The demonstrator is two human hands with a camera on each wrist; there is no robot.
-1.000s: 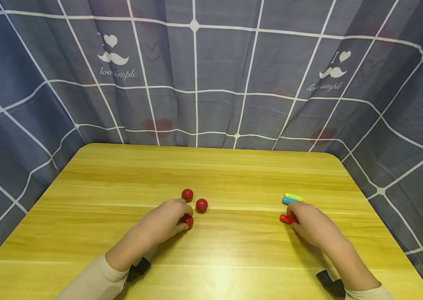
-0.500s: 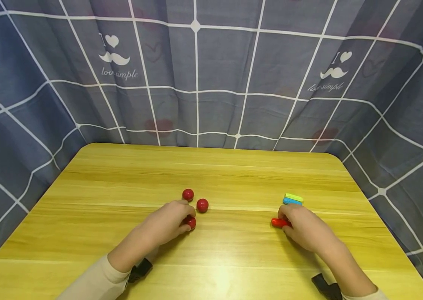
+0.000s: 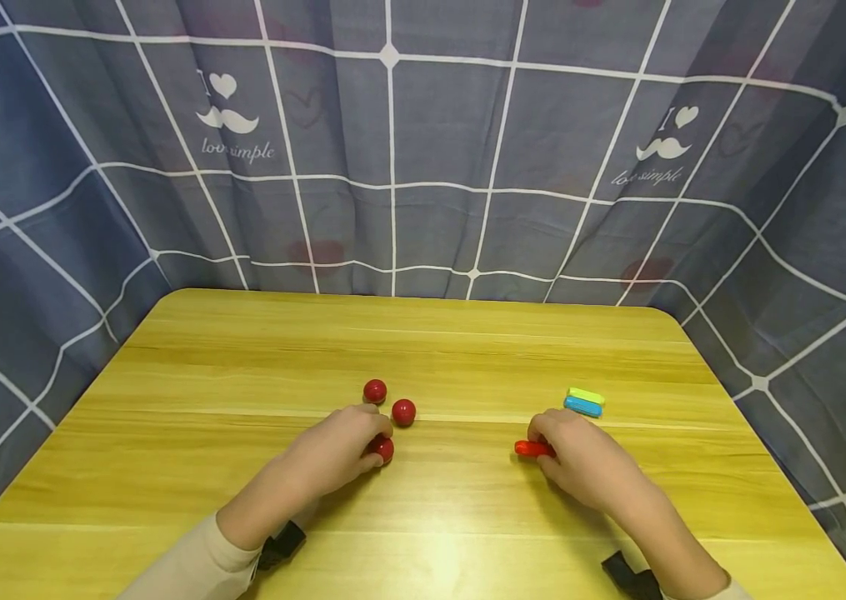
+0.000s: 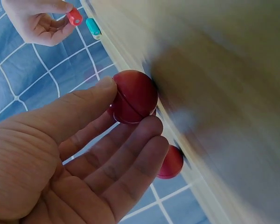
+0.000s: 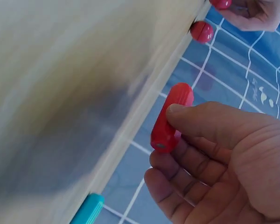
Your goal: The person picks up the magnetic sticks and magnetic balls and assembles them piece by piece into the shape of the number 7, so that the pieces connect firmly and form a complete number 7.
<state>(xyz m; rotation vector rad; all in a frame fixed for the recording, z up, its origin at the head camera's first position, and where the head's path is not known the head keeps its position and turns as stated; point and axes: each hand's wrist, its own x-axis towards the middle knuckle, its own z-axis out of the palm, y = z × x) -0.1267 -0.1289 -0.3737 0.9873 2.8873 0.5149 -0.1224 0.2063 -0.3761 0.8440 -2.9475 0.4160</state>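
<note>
My left hand (image 3: 332,446) pinches a glossy red ball (image 4: 136,93) between thumb and fingertips, low at the tabletop. A thin seam runs around this ball in the left wrist view. Just beyond the hand lie two more red balls, one farther back (image 3: 375,392) and one to its right (image 3: 403,412). On the right, my right hand (image 3: 591,458) holds a short, rounded red stick (image 5: 172,117) between thumb and fingers; whether it touches the table I cannot tell. Behind that hand, a blue stick (image 3: 583,407) and a yellow-green stick (image 3: 586,395) lie side by side.
The wooden table (image 3: 280,333) has rounded back corners. A grey-blue curtain (image 3: 438,225) with white grid lines hangs behind it and along both sides. Black straps sit below both wrists.
My right hand has carried the red stick leftward, away from the blue and yellow-green sticks. My left hand and its ball have shifted slightly right; the other balls stay put.
</note>
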